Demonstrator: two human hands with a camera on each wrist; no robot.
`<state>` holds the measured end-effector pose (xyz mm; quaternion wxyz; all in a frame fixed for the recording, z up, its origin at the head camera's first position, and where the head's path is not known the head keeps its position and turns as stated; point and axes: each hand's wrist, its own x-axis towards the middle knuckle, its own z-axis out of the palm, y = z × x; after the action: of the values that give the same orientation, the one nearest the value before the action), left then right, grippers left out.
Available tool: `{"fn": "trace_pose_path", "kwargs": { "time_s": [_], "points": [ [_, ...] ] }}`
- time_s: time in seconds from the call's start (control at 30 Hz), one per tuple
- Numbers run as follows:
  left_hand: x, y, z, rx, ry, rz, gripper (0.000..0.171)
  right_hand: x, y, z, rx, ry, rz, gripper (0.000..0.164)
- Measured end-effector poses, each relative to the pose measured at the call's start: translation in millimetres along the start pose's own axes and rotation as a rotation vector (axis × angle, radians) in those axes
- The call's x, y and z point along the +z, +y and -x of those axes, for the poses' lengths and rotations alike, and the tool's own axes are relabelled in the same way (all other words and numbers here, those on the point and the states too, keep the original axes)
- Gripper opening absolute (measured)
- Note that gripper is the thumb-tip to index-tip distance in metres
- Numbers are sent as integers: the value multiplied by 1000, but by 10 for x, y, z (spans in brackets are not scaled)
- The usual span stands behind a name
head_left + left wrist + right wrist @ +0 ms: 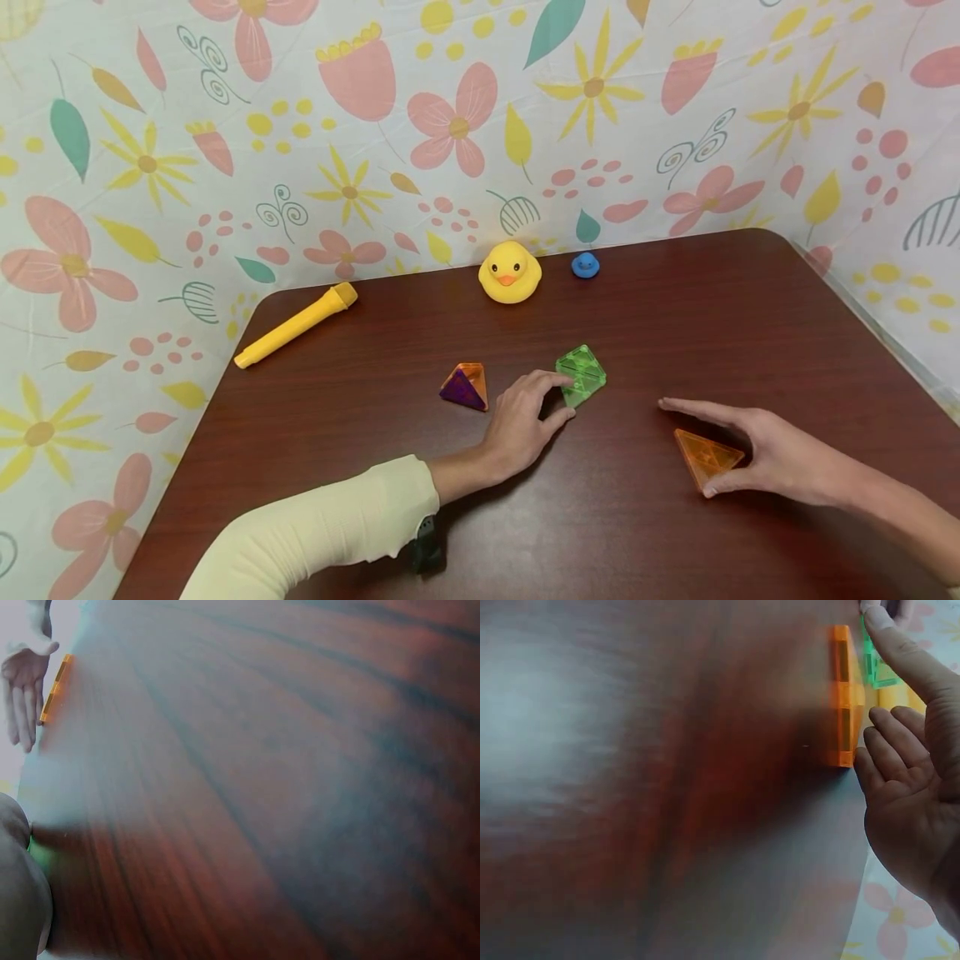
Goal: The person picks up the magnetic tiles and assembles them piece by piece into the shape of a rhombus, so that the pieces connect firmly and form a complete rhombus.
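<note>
In the head view my left hand is at the near left side of a translucent green faceted magnetic-tile piece. Its index fingertip overlaps the piece, and the thumb tip lies by the bottom corner, the two spread apart. My right hand is around a translucent orange triangular magnetic-tile piece. Its index finger reaches out straight beyond the piece, while the thumb is at the near corner. The right wrist view shows the right palm with loosely extended fingers beside the orange piece.
An orange and purple tile piece sits left of the left hand. Along the back of the brown table are a yellow toy microphone, a yellow rubber duck and a small blue duck. Flowered cloth hangs behind.
</note>
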<state>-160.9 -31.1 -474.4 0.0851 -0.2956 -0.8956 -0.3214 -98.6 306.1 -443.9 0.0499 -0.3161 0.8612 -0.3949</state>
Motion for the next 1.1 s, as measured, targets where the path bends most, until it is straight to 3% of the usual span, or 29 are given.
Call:
{"fn": "trace_pose_path", "kwargs": {
  "time_s": [0.27,0.53,1.1],
  "points": [
    [10,-12,-5,-12,-15,-8,39,90,66,166,-89,76,95,91],
    [9,-5,-1,0,-5,-9,39,123,76,176,-92,111,137,91],
    [-6,4,-1,-2,-5,-10,39,127,55,175,-88,137,-17,85]
  ]
}}
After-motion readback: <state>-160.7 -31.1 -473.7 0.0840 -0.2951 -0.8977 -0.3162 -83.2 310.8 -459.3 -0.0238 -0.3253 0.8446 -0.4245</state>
